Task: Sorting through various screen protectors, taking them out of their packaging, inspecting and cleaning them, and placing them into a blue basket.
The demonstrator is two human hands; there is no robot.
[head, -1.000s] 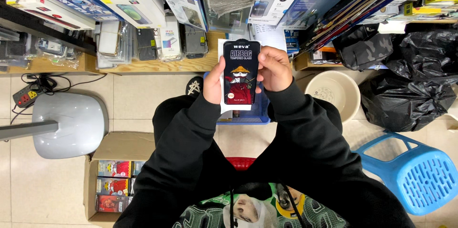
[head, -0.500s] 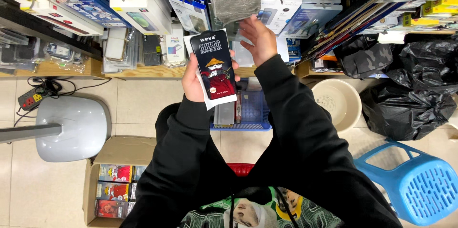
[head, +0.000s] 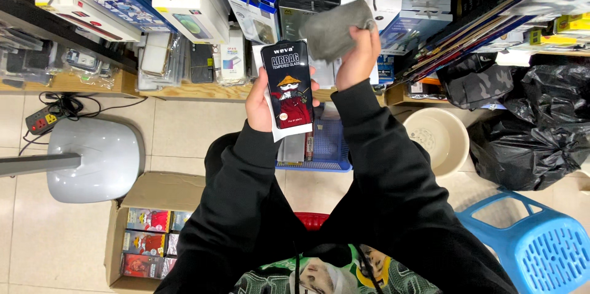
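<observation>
My left hand [head: 261,106] holds a flat black packet [head: 287,87] upright, with a red cartoon figure printed on its front and a white backing behind it. My right hand [head: 355,54] is raised higher and to the right, gripping a crumpled grey cloth [head: 332,28] in front of the shelf. Both arms are in black sleeves. Below the hands sits a blue plastic basket [head: 329,149] with several flat packets standing in it.
A wooden shelf [head: 184,91] crowded with boxed goods runs across the top. A grey stand base [head: 95,158] is at left, an open cardboard box [head: 150,232] of small packs below it. At right are a beige bowl [head: 439,137], black bags [head: 534,128] and a blue stool [head: 541,245].
My right hand let go of the packet, rose to the shelf and now grips the grey cloth. My left hand keeps the packet, shifted left and slightly up.
</observation>
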